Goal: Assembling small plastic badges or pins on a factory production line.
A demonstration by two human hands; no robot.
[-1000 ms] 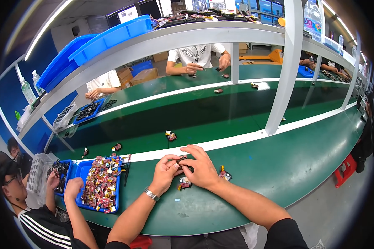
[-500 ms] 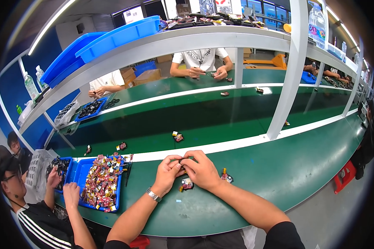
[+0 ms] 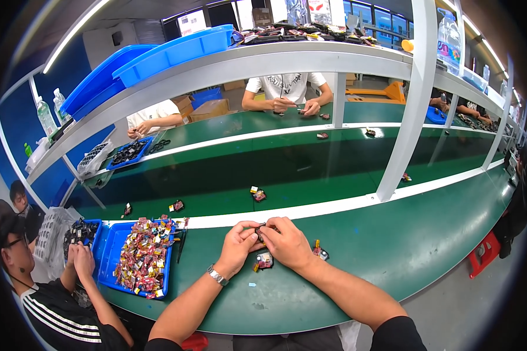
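Above the near green bench, the left hand and right hand still pinched a small dark part between them while a board beyond slid right, the handwork seemingly unfinished.

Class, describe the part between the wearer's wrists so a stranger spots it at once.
On the nearest green worktop, find the left hand and right hand holding a small dark piece. Just below them in the picture lies the part, whitish, reddish and yellow. Its similar neighbour sits beyond the right wrist; this one alone lies between both wrists.
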